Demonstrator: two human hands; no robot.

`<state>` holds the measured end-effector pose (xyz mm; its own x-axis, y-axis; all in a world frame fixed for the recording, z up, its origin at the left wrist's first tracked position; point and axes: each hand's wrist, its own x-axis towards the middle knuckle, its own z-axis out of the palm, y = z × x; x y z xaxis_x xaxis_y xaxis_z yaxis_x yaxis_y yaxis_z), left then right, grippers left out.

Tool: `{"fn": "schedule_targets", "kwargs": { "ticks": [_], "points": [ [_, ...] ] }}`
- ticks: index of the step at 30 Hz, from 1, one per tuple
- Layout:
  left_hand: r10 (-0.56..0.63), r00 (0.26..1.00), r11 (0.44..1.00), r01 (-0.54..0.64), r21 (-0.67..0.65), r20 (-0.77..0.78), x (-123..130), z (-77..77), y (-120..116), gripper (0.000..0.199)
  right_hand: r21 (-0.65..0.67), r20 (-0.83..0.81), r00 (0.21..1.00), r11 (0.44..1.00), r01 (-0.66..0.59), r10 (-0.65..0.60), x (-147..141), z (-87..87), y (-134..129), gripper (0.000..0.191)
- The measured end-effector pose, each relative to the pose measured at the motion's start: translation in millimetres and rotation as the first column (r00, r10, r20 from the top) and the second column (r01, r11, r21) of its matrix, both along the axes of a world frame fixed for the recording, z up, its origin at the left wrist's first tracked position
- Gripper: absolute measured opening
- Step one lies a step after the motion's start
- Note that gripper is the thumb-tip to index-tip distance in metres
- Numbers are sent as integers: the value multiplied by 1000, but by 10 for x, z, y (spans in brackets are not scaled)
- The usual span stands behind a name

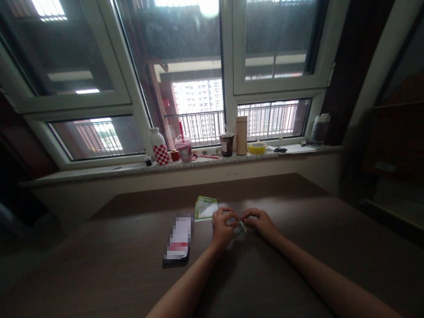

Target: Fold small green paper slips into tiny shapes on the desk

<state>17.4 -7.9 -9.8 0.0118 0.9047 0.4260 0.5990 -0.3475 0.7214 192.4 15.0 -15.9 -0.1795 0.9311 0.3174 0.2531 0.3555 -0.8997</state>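
Over the middle of the table, my left hand [224,226] and my right hand [262,221] meet at the fingertips. Both are closed in a pinch on a small green-and-white piece [243,226], which looks thin and folded; its exact kind is too small to make out. Just beyond my left hand lies a small stack of green-and-white printed sheets or packets [206,207], partly covered by its fingers. To the left of that hand a phone [179,238] rests flat, its lit screen blurred into blocks.
The brown table [115,265] reaches toward a window sill [205,162]. Along the sill stand a checkered bottle [160,148], a pink cup with a straw [184,149], a dark drink cup [227,145], a tan flask [241,136], yellow tape [257,148] and a clear jug [320,129].
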Motion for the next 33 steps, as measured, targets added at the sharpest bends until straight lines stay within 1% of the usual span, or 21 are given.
{"fn": "schedule_targets", "kwargs": {
  "ticks": [5, 11, 22, 26, 30, 33],
  "points": [
    [0, 1000, 1000, 0, -16, 20, -10, 1, 16, 11, 69, 47, 999, 998, -4, 1, -21, -4, -8, 13],
    [-14, 999, 1000, 15, -16, 33, -24, 6, 31, 13, 125, 46, 999, 992, -21, 15, -20, -13, 5, 15],
    [-29, 999, 1000, 29, -4, 24, -26, -2, 38, 12, 171, 95, 992, 980, -99, 84, -2, -20, 5, 16],
    [-31, 1000, 999, 31, -18, -1, -16, 12, 27, 11, 186, 116, 988, 975, -120, 100, 1, -19, -7, 16],
    [-45, 998, 999, 44, -25, -44, -8, 29, 11, 11, 195, 148, 983, 971, -140, 112, -4, -18, -20, 10],
    [-43, 997, 999, 43, -18, -57, -9, 25, 9, 11, 209, 168, 982, 971, -121, 86, -16, -16, -32, 5]
  ]
}}
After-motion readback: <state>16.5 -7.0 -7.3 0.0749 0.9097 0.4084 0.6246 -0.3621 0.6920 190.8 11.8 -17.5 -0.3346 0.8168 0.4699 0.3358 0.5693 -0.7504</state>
